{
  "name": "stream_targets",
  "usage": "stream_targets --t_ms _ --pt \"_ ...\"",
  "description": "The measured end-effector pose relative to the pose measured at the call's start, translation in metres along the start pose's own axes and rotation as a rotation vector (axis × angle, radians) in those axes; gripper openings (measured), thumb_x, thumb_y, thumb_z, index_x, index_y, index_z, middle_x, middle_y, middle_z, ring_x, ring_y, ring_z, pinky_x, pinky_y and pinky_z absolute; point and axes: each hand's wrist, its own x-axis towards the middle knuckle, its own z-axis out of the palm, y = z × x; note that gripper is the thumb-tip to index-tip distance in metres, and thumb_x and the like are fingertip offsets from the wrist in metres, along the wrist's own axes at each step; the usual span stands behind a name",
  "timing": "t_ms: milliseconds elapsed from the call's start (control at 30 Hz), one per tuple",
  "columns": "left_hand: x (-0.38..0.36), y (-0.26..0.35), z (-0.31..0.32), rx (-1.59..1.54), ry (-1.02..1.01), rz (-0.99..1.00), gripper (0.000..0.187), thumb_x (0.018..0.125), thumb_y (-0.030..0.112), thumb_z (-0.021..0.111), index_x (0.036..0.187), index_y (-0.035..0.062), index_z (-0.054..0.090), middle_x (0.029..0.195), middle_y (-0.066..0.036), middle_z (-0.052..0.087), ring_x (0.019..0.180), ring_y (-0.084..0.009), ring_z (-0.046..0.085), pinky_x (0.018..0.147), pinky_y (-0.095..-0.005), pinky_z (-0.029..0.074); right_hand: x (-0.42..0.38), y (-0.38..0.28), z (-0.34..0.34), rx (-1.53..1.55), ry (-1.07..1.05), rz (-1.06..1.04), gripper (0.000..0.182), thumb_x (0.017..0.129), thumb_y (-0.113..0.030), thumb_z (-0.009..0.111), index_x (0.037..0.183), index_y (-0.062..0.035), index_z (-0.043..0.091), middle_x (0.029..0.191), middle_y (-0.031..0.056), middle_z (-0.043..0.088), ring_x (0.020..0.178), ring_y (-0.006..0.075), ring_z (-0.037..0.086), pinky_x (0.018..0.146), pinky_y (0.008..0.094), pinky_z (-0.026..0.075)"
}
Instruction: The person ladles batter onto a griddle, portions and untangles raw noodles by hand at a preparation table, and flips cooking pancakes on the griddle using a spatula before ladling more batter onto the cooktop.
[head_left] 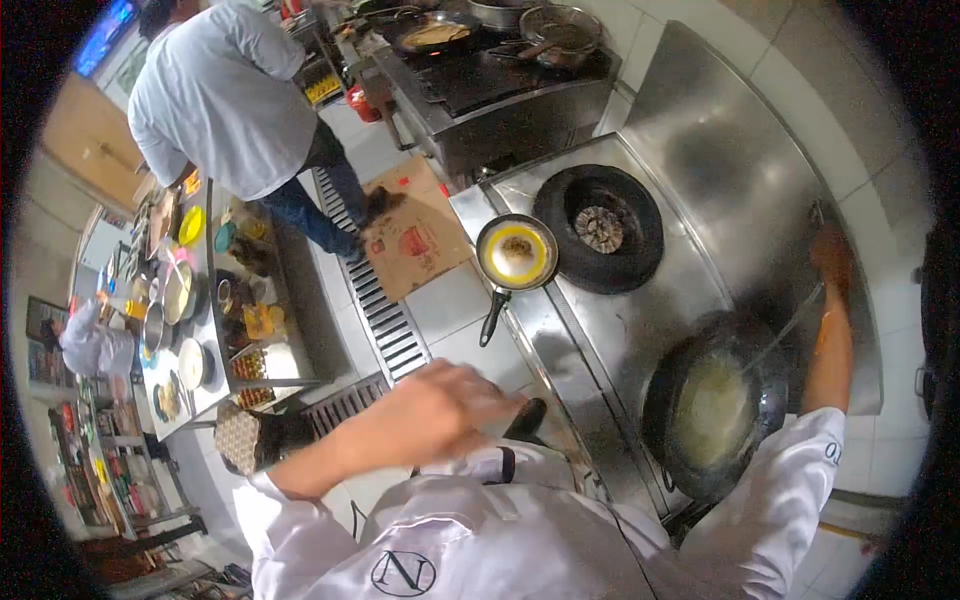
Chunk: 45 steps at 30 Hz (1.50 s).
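Observation:
My right hand (830, 255) is raised at the steel wall panel, its fingers bent around a small metal piece at the wall that I cannot make out clearly. A thin pale streak, either a utensil handle or running water, slants from below this hand into a dark wok (655, 400). Cloudy yellowish liquid (715, 410) lies in the wok. My left hand (450, 405) hovers before my white jacket, its fingers smeared by motion; no object shows in it. Beyond it, a small frying pan (517, 252) with a yellow ring and a brown patch in the middle rests on the stove edge.
A black round burner (600, 228) sits on the steel stove top (690, 270). Flattened cardboard (420, 228) lies on the floor beside a drain grate (385, 325). A person in a grey shirt (220, 100) stands between a crowded counter (215, 340) and another stove (500, 110).

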Motion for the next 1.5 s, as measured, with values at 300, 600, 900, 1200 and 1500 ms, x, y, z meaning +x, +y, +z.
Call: stream_targets --t_ms 300,600,900,1200,1500 --pt "-0.218 -0.190 0.337 -0.156 0.031 -1.041 0.044 0.088 0.038 0.073 0.114 0.0031 0.069 0.094 -0.021 0.075 0.093 -0.0415 0.072 0.082 -0.0505 0.057 -0.021 -0.003 -0.017 -0.094 -0.002 -0.078 0.035 0.097 -0.019 0.055 0.126 -0.0030 0.063 0.122 0.0213 0.069 0.110 0.0408 0.068 0.093 0.0519 0.054" --pt "-0.333 -0.179 0.430 -0.890 -0.023 -1.468 0.019 0.095 0.025 0.071 0.103 0.0072 0.073 0.078 -0.009 0.074 0.060 -0.0145 0.066 0.047 -0.0303 0.048 -0.025 -0.031 -0.031 -0.052 0.097 0.131 0.045 0.098 -0.024 0.054 0.140 -0.0078 0.056 0.136 0.0245 0.061 0.125 0.0437 0.059 0.108 0.0541 0.045" --pt "-0.348 -0.199 0.466 -0.978 0.202 -1.130 0.029 0.099 0.027 0.062 0.120 0.0067 0.063 0.089 -0.009 0.075 0.069 -0.0152 0.070 0.054 -0.0272 0.049 -0.072 -0.083 -0.118 0.016 -0.107 0.091 0.043 0.097 -0.031 0.052 0.130 -0.0058 0.064 0.134 0.0232 0.063 0.126 0.0430 0.059 0.108 0.0533 0.046" --pt "-0.309 -0.196 0.443 -1.122 0.221 -1.408 0.031 0.100 0.030 0.063 0.121 0.0068 0.061 0.088 -0.009 0.074 0.070 -0.0157 0.070 0.054 -0.0269 0.049 -0.020 -0.039 -0.071 0.062 -0.255 0.119 0.042 0.098 -0.029 0.051 0.130 -0.0052 0.065 0.132 0.0243 0.064 0.126 0.0412 0.060 0.107 0.0542 0.047" --pt "-0.326 -0.201 0.452 -1.110 0.244 -1.494 0.039 0.096 0.038 0.069 0.118 0.0062 0.063 0.090 -0.010 0.075 0.072 -0.0173 0.071 0.059 -0.0311 0.053 -0.012 -0.031 -0.060 0.082 -0.190 0.148 0.038 0.097 -0.023 0.053 0.127 -0.0022 0.065 0.130 0.0246 0.064 0.121 0.0420 0.063 0.105 0.0526 0.048"
